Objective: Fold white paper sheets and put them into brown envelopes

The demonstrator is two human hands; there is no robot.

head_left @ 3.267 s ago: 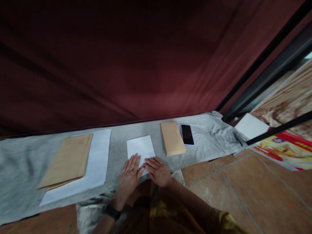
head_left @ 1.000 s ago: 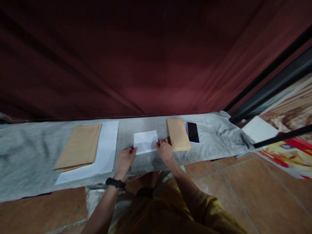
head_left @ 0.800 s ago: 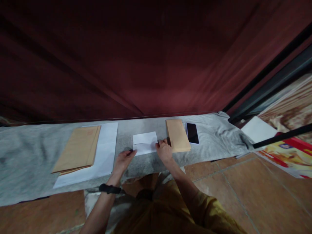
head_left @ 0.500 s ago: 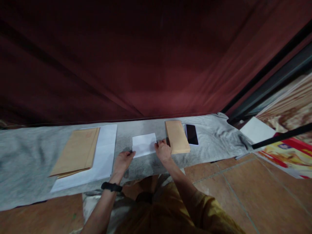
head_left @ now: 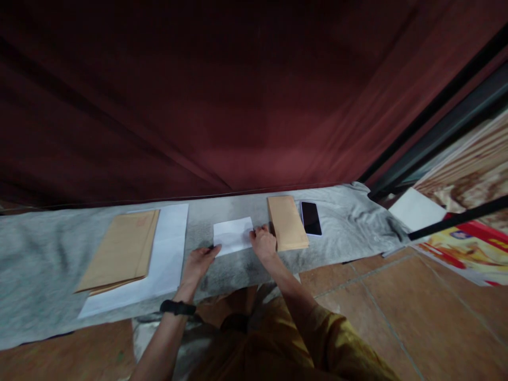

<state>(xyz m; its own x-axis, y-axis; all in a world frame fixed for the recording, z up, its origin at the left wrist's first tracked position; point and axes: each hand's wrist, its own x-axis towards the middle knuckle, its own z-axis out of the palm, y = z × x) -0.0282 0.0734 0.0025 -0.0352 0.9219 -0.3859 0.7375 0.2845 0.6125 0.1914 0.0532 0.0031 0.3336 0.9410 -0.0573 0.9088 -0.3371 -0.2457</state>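
Observation:
A folded white sheet of paper (head_left: 233, 235) lies on a grey cloth (head_left: 39, 254) spread over the floor. My left hand (head_left: 198, 262) touches the sheet's near left corner with its fingertips, fingers stretched forward. My right hand (head_left: 262, 242) rests at the sheet's right edge, fingers curled and pinching that edge. A black band (head_left: 177, 307) is on my left wrist.
A stack of brown envelopes (head_left: 286, 222) lies right of the sheet, a black phone (head_left: 310, 218) beside it. At left, larger brown envelopes (head_left: 121, 250) lie on white sheets (head_left: 166, 248). A dark red curtain (head_left: 222, 95) hangs behind. Tiled floor (head_left: 397, 307) and printed packaging (head_left: 464, 243) at right.
Earlier both hands pressed flat on the near edge of a taller sheet. Now the sheet is folded shorter, and the hands sit at its left corner and right edge.

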